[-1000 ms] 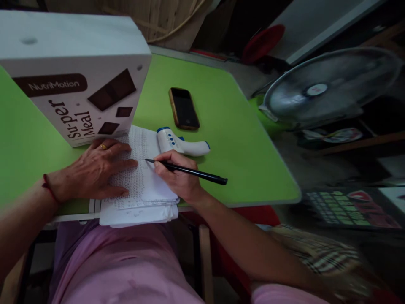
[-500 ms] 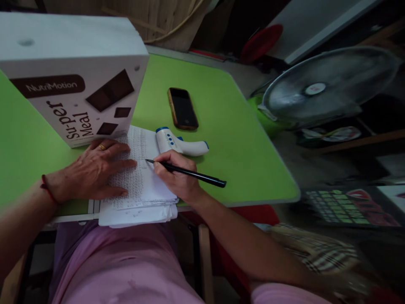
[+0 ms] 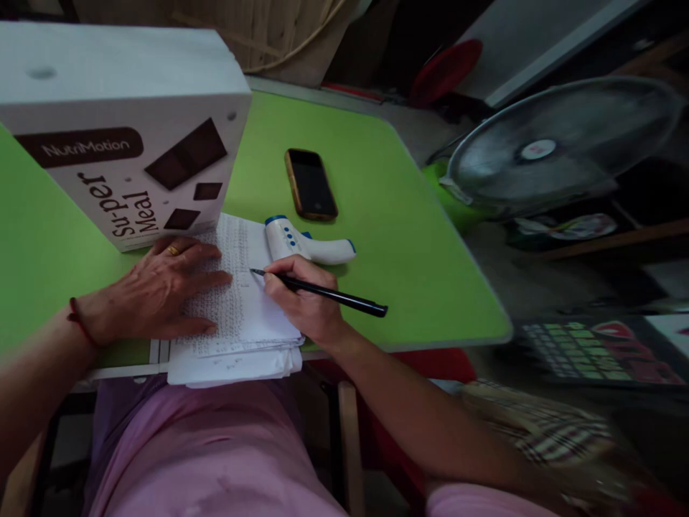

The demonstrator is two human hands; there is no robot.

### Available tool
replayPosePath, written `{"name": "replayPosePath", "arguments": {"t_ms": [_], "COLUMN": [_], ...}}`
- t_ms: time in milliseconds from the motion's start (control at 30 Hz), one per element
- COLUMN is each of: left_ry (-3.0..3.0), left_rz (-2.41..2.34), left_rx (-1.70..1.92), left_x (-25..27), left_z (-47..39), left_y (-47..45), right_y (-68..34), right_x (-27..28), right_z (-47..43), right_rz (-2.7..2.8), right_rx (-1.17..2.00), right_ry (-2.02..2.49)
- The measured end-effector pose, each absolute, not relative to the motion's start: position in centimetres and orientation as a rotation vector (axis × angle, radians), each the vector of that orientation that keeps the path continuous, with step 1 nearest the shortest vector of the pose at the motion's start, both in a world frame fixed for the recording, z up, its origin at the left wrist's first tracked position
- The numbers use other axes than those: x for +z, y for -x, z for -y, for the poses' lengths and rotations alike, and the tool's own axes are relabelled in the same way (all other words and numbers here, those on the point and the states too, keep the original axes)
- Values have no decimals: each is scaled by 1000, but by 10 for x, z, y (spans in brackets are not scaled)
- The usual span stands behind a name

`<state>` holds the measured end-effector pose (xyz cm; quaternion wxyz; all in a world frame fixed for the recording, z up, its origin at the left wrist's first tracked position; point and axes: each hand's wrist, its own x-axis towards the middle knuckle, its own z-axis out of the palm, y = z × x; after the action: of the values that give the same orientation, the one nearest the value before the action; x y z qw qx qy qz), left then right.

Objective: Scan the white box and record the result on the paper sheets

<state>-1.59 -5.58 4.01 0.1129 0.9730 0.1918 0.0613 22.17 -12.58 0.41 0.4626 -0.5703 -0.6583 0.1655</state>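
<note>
My right hand (image 3: 306,298) grips a black pen (image 3: 344,296), its tip at the sheet near the end of the handwritten lines. Under both hands lies a stack of white paper (image 3: 258,316), its top sheet covered in dense handwriting. My left hand (image 3: 161,291) rests flat on the written part with fingers spread, a ring on one finger and a red cord round the wrist. Just beyond my right hand is a white and blue infrared thermometer (image 3: 309,245). A tall white NutriMotion box (image 3: 177,108) stands behind my left hand, at the paper's far edge.
The green table (image 3: 377,215) also bears a phone (image 3: 311,184) in a brown case beyond the thermometer. To the right of the table stands a fan (image 3: 560,151). A red chair (image 3: 430,365) and a plaid cloth (image 3: 543,424) are beside my right arm.
My right hand and the pen have shifted very slightly to the right along the sheet. My left hand stays in place on the paper.
</note>
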Motion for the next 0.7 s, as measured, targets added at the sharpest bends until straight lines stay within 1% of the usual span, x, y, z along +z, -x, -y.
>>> {"name": "replayPosePath", "arguments": {"t_ms": [133, 700], "left_ry": [-2859, -2867], "left_rz": [-552, -557], "left_rx": [192, 176], "left_x": [40, 40], "left_z": [55, 56], "left_y": [16, 16], "right_y": [-223, -223], "right_x": [5, 6], "right_z": [126, 125], "right_rz": [1614, 1594], "right_rx": [464, 487], "right_ry": [1397, 1428]}}
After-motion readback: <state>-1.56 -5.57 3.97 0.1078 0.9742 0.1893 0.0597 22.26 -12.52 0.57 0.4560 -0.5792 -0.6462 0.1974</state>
